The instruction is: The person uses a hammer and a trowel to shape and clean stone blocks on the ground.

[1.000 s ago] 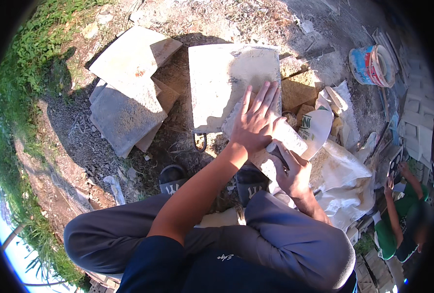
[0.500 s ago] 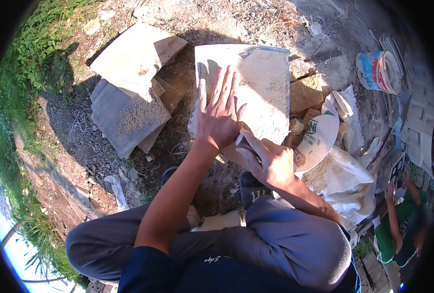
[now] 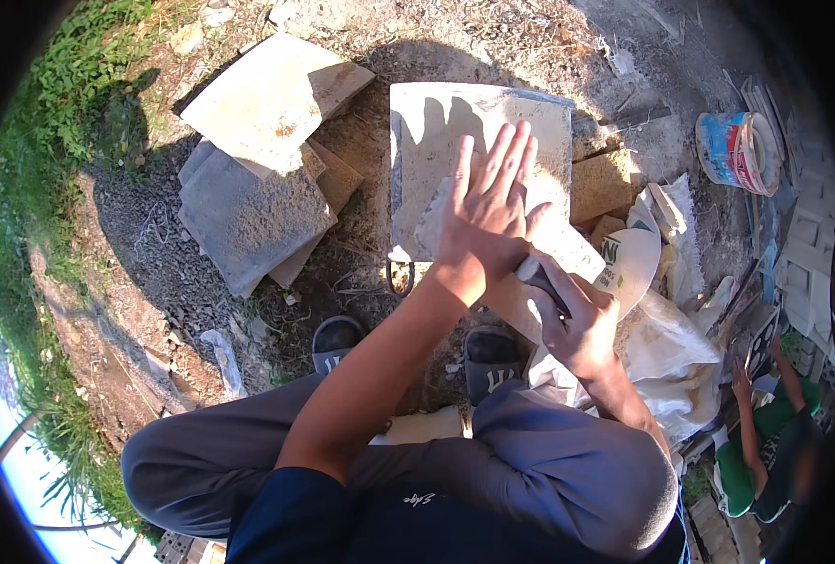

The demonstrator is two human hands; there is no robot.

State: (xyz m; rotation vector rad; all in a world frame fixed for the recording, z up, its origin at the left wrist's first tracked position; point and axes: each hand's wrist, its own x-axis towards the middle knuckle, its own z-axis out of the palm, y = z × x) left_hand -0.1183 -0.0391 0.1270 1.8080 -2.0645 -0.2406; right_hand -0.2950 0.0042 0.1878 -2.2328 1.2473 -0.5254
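Note:
A square slab point(image 3: 479, 108) with grey edges and a pale, grainy top lies in front of me. My left hand point(image 3: 483, 226) is open, palm down over it, fingers stretched toward the far edge. My right hand point(image 3: 582, 324) is shut round the dark handle of what looks like a flat trowel point(image 3: 543, 285), just right of the left wrist. A pale flat plate shows beneath both hands and seems to belong to it; its full outline is hidden. A dark loop point(image 3: 401, 278) sticks out at the slab's near left corner.
Square slabs point(image 3: 258, 221) lie stacked at the left. Brown blocks point(image 3: 601, 185), a printed sack piece point(image 3: 629, 273) and white sacking point(image 3: 667, 348) are on the right, with a bucket point(image 3: 737, 150) beyond. Another person point(image 3: 770, 442) works at the far right. Sandalled feet point(image 3: 491, 367) stand near the slab.
Both hands and the trowel have moved right across the slab, baring more of its left part. The dark loop and both sandals now show more fully. The view has shifted slightly.

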